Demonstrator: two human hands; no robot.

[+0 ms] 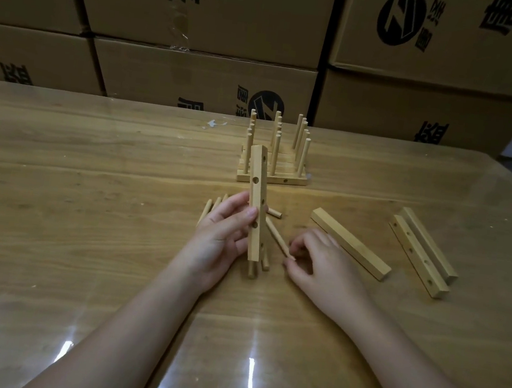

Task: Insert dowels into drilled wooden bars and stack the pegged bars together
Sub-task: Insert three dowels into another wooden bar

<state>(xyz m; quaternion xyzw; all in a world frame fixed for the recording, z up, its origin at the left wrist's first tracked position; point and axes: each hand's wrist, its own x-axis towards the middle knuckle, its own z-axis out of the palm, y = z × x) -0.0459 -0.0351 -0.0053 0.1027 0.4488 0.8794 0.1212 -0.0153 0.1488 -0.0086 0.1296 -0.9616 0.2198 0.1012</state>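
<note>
My left hand (222,238) grips a drilled wooden bar (256,194) and holds it nearly upright, its holes facing me, its lower end near the table. My right hand (317,262) pinches the near end of a dowel (277,236) that slants up toward the bar. Loose dowels (211,209) lie behind my left hand, and a short piece (274,213) lies right of the bar. Farther back stands the stack of pegged bars (272,178) with several upright dowels.
A plain bar (350,242) lies right of my right hand. Two more bars (421,256) lie side by side farther right, one with its holes up. The wooden table (89,173) has a glossy clear cover. Cardboard boxes (204,26) wall off the far edge.
</note>
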